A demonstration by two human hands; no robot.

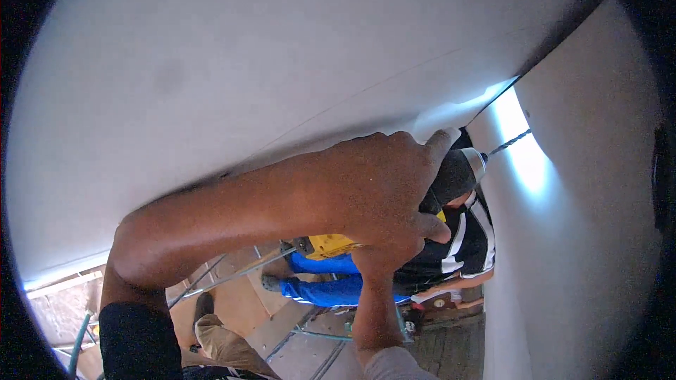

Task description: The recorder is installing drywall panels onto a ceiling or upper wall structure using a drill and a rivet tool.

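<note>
A yellow and black power drill [454, 177] is held between my two hands, close under a pale overhead surface. My left hand [384, 186] wraps over its body from above, with the index finger stretched along the front housing and the thumb below. Beneath it, my right hand [391, 257] is closed at the drill's grip; most of its fingers are hidden behind the left. Yellow casing shows beside the wrists. The long twist drill bit [510, 142] points right, its tip at the pale wall [577, 239]. A small dark spot marks the wall above the tip.
Bright light falls on the wall around the bit. The pale overhead surface [211, 63] meets the wall along a dark gap. Below, another person in blue trousers [320, 292] and a black-and-white top [475, 236] is close behind the drill. Metal tubes [239, 271] cross the lower left.
</note>
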